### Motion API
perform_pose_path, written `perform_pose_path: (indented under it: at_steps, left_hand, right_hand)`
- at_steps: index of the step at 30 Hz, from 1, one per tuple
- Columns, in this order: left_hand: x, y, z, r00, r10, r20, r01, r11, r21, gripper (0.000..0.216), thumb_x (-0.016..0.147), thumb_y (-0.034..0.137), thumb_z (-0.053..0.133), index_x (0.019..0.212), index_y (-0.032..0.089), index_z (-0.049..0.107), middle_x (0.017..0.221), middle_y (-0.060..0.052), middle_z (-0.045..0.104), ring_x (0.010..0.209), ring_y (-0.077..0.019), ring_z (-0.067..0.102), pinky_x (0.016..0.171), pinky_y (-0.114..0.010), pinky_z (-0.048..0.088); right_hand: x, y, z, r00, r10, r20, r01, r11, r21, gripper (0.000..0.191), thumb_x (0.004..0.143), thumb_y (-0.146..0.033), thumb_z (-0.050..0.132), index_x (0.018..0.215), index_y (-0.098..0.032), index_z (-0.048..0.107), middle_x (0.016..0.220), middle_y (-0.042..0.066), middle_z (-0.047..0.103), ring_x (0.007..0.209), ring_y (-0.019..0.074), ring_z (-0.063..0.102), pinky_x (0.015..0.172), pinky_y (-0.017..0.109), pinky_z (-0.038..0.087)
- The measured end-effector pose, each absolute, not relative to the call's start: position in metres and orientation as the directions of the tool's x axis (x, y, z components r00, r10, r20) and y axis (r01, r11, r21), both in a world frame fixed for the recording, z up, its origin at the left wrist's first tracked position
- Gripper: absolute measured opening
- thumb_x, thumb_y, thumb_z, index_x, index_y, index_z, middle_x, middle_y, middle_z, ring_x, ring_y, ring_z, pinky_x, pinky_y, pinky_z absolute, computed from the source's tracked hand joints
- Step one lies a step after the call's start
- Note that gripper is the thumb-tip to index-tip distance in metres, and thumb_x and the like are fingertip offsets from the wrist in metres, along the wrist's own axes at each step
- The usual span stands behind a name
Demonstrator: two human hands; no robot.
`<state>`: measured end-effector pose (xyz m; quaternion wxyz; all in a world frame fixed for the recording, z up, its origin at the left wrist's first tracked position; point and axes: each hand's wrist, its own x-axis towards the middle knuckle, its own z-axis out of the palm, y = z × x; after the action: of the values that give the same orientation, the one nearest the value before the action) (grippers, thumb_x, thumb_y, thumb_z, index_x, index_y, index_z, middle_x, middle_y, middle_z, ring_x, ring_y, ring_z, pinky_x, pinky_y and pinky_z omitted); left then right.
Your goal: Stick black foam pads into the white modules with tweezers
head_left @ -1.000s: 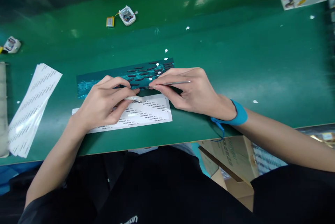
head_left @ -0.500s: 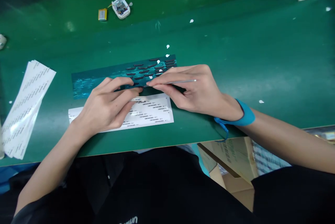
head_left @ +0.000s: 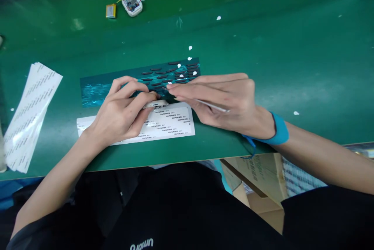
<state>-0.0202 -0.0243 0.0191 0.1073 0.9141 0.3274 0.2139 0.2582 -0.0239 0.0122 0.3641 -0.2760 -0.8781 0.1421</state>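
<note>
My left hand (head_left: pixel 124 110) is closed round a small white plastic device casing (head_left: pixel 156 104), most of it hidden by the fingers. Thin metal tweezers (head_left: pixel 214 106) sit in my right hand (head_left: pixel 220 100), their tips close to my left fingertips. Whether the tips grip anything is too small to tell. Behind both hands lies a shiny blue-green film strip (head_left: pixel 93 88) bearing several short black strips (head_left: pixel 192 65). Beneath the casing and my left hand is a white printed adhesive sheet (head_left: pixel 175 125).
More white printed sheets (head_left: pixel 32 113) lie stacked at the left. Farther back are an opened white casing (head_left: pixel 132 4) and a wired battery (head_left: pixel 111 11). Small white tabs (head_left: pixel 219 18) are scattered about. The table's front edge (head_left: pixel 175 163) runs before my body.
My right hand has turned and shifted slightly right, with the tweezers now angled more downward at their rear end. The left hand still holds the casing; the view has shifted a little.
</note>
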Motion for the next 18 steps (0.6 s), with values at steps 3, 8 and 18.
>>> perform_pose_path:
  at_steps: [3, 8, 18]
  left_hand:
    - [-0.02, -0.026, 0.025, 0.712, 0.645, 0.276, 0.548, -0.757, 0.357, 0.02, 0.099, 0.019, 0.057, 0.11, 0.025, 0.073, 0.105, -0.004, 0.081, 0.108, -0.0288, 0.074, 0.112, -0.058, 0.051]
    - [-0.009, -0.034, 0.052, 0.572, 0.688, 0.448, 0.351, -0.698, 0.624, 0.014, 0.104, 0.018, 0.06, 0.111, 0.023, 0.07, 0.116, 0.002, 0.08, 0.105, -0.0215, 0.074, 0.098, -0.049, 0.059]
    - [0.002, -0.007, 0.043, 0.151, 0.95, -0.272, -0.034, 0.28, 0.959, 0.013, 0.099, 0.025, 0.061, 0.087, 0.021, 0.064, 0.087, -0.004, 0.075, 0.065, -0.013, 0.057, 0.06, -0.03, 0.051]
  right_hand:
    - [0.26, -0.021, 0.016, -0.544, 0.568, 0.618, 0.389, 0.823, -0.415, 0.027, 0.104, -0.009, 0.064, 0.125, -0.025, 0.071, 0.115, 0.0, 0.084, 0.101, 0.0182, 0.082, 0.086, 0.031, 0.069]
    - [0.26, -0.02, 0.023, -0.48, 0.547, 0.685, 0.343, 0.836, -0.427, 0.024, 0.101, -0.004, 0.067, 0.119, -0.017, 0.073, 0.114, 0.009, 0.084, 0.102, 0.0188, 0.083, 0.087, 0.028, 0.07]
    - [0.262, -0.035, 0.041, -0.481, 0.458, 0.748, 0.357, 0.881, -0.31, 0.025, 0.1, -0.008, 0.071, 0.119, -0.023, 0.076, 0.117, 0.005, 0.084, 0.107, 0.0188, 0.082, 0.09, 0.028, 0.071]
